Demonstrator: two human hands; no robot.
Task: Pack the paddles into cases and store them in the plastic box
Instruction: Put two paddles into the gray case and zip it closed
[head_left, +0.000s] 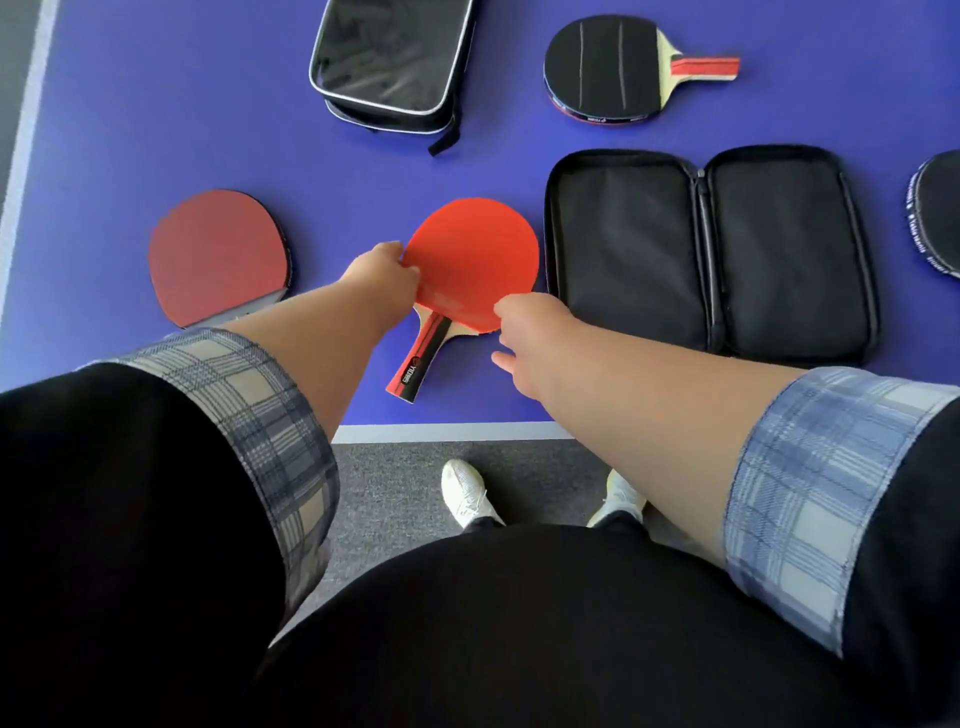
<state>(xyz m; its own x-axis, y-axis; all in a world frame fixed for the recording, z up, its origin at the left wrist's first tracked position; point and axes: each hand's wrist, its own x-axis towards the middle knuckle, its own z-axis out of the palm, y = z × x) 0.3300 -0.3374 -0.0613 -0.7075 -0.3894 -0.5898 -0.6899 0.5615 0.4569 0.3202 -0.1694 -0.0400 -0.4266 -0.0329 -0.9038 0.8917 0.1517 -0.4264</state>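
Note:
A bright orange-red paddle (475, 257) lies near the front edge of the blue table, its striped handle pointing back toward me. My left hand (382, 270) pinches the blade's left rim. My right hand (530, 327) touches the blade's lower right edge, fingers curled on it. Just to the right lies a black case (711, 249), unzipped and spread flat with nothing inside. A dark red paddle (218, 254) rests to the left. At the back lies a black-faced paddle (608, 67) with its handle pointing right. The plastic box is out of view.
A closed black case with white piping (389, 57) sits at the back centre. Another black paddle or cover (937, 213) is cut off at the right edge. The table's white front line (447, 431) runs just past the handle; grey carpet and my white shoes lie below.

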